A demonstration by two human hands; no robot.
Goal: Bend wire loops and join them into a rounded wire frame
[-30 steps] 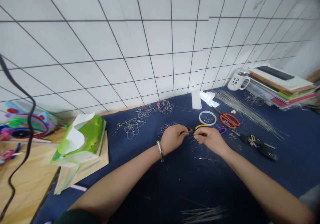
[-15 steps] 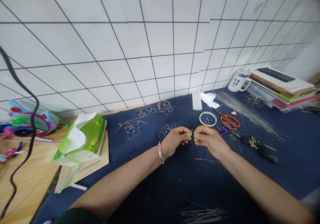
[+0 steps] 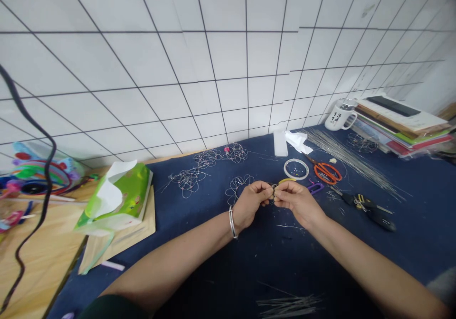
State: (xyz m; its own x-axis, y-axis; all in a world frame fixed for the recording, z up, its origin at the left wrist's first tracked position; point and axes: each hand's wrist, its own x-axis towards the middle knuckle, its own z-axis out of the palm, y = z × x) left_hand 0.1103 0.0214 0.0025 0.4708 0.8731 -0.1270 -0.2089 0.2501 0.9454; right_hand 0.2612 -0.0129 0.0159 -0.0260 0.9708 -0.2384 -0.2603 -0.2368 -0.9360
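Since half a second ago, the left hand and right hand have drawn together, closing the slight gap between their fingertips. Each pinches thumb to finger on one small piece of wire, over the blue cloth; its exact shape is too small to tell. Nearest lies one bundle of short wires, then one loose wire. One wire flower lies just beyond the left hand. Behind the right hand show one yellow handle and one purple handle; black tools farther right overlap too much to count. Beyond come one round dish of beads and one pair of orange scissors. Three more wire shapes lie toward the wall, left of one white strip, one crumpled paper and one mug.
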